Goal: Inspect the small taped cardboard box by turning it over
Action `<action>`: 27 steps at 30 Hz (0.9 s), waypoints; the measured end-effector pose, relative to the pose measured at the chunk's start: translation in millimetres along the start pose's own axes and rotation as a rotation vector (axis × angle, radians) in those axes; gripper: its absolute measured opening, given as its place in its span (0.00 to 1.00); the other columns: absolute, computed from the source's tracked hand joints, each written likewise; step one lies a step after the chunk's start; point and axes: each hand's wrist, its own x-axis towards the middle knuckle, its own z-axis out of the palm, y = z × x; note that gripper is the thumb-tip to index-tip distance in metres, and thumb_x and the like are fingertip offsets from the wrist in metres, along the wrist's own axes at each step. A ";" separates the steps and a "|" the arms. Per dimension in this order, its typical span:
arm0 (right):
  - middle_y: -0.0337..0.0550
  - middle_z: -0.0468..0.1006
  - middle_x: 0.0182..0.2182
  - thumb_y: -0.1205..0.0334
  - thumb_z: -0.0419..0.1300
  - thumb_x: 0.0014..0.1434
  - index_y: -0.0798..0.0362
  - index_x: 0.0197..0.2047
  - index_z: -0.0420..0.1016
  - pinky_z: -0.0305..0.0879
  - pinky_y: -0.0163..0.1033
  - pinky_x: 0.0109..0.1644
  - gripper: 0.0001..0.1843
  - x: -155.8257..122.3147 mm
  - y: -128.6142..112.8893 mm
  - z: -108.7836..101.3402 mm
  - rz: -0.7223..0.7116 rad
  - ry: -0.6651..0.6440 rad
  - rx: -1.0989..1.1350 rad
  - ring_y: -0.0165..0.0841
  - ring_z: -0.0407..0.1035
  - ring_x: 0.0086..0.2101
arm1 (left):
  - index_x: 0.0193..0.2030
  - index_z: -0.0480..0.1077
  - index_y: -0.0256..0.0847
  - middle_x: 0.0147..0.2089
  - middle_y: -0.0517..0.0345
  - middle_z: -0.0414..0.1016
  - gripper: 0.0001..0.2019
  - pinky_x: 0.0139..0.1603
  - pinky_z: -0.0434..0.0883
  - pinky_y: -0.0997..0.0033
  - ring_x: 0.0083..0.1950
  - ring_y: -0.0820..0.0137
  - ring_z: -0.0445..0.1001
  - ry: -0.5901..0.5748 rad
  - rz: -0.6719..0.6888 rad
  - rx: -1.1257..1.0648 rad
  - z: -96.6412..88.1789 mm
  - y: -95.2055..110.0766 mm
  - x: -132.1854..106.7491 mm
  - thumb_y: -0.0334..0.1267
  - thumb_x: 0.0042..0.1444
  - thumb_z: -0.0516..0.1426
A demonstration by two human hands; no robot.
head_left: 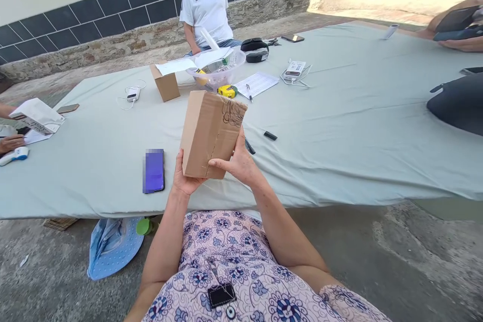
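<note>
A brown cardboard box (211,133) is held up over the near side of the table, tilted. Dark scribbled lines mark its upper right corner. My left hand (186,178) cups the box's lower left corner from below. With the thumb across its front face, my right hand (239,163) grips the right side; the other fingers are mostly hidden behind the box. Just beyond my right hand lies a black marker (249,146), partly covered, and a black cap (270,135) is to its right. Left of the box, a phone (154,171) lies on the cloth.
The table wears a pale green cloth (358,126). Farther back are a clear plastic basin (236,68) of items, a small carton (168,86), a yellow tape measure (227,91), a paper sheet (260,84) and a power bank (294,70). Other people sit around the table.
</note>
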 end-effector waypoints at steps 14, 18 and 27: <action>0.49 0.71 0.64 0.35 0.73 0.50 0.43 0.54 0.67 0.72 0.48 0.61 0.36 5.9 -6.1 -28.0 -0.055 0.416 0.166 0.43 0.71 0.59 | 0.62 0.74 0.46 0.45 0.51 0.83 0.30 0.34 0.77 0.62 0.40 0.59 0.81 0.069 -0.041 0.186 -11.5 6.2 -0.3 0.62 0.61 0.61; 0.49 0.73 0.62 0.40 0.75 0.48 0.44 0.50 0.68 0.71 0.47 0.60 0.33 4.7 -11.0 -28.8 -0.058 0.412 0.182 0.42 0.72 0.56 | 0.59 0.75 0.45 0.45 0.52 0.84 0.24 0.33 0.78 0.64 0.39 0.60 0.82 0.070 0.001 0.112 -6.3 4.3 -1.5 0.57 0.62 0.61; 0.50 0.75 0.63 0.32 0.74 0.47 0.45 0.44 0.71 0.71 0.48 0.59 0.33 0.8 -19.9 -31.5 -0.078 0.311 0.262 0.46 0.71 0.62 | 0.56 0.76 0.42 0.46 0.55 0.86 0.21 0.52 0.80 0.60 0.42 0.62 0.83 0.093 0.244 -0.011 -7.5 3.3 1.7 0.45 0.58 0.65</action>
